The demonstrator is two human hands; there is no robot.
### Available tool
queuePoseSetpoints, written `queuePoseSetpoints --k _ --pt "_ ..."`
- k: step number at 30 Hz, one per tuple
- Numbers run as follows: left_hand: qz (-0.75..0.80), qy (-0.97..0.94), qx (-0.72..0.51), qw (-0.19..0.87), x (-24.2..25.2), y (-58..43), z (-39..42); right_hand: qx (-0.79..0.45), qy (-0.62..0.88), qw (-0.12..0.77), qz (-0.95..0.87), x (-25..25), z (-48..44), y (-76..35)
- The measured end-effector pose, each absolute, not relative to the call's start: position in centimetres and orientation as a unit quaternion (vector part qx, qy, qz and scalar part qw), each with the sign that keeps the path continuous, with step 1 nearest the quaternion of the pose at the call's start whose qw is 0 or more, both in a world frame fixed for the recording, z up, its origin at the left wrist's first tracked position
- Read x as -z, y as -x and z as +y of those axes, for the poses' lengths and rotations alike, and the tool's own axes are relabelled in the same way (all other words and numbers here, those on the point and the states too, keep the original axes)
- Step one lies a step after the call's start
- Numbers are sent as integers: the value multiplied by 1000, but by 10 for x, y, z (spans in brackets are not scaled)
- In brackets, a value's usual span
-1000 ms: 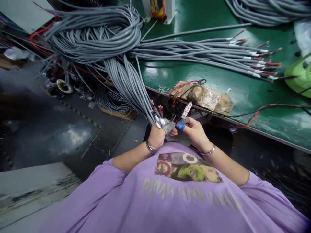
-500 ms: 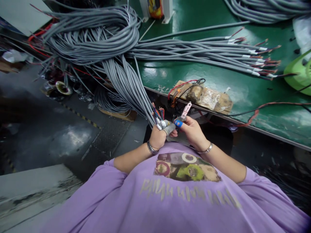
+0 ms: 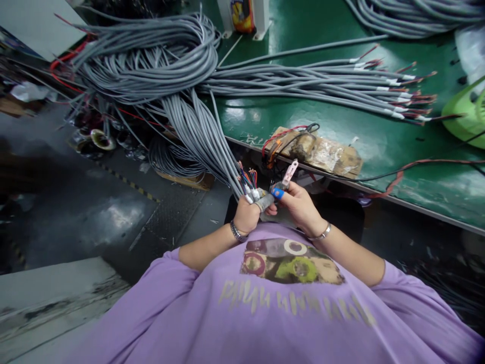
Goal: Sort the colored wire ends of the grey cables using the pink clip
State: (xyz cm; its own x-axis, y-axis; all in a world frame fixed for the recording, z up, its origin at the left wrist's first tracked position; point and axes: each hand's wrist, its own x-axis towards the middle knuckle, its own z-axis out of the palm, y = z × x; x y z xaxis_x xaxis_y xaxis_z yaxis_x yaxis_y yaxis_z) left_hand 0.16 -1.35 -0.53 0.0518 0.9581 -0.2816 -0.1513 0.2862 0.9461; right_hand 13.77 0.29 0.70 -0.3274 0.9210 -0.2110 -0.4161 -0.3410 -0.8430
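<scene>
The left hand [image 3: 246, 215] grips a bundle of grey sheathed cables [image 3: 206, 139] near their stripped coloured ends. The right hand [image 3: 299, 205] pinches a small pink-handled metal tool [image 3: 288, 174] beside the glossy green worktop [image 3: 379, 146].

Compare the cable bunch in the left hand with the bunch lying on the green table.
The held bunch slopes off the green table into the left hand; the table bunch lies flat on it, untouched. The held bunch's ends are gathered tight; the table bunch's fan out. Both are grey with coloured wire tips.

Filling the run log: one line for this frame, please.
left hand: grips gray cable bundle near its ends | right hand: pinches small metal tool | green table: loose cables
</scene>
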Motion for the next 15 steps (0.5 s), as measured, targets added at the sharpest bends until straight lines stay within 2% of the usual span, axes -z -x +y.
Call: queuePoseSetpoints --k 8,15 --pt "526 -379 -457 609 8 -2 -12 -726 400 470 -302 3 5 -146" --pt "527 -422 -404 618 7 4 -12 -768 377 424 -298 6 16 -173"
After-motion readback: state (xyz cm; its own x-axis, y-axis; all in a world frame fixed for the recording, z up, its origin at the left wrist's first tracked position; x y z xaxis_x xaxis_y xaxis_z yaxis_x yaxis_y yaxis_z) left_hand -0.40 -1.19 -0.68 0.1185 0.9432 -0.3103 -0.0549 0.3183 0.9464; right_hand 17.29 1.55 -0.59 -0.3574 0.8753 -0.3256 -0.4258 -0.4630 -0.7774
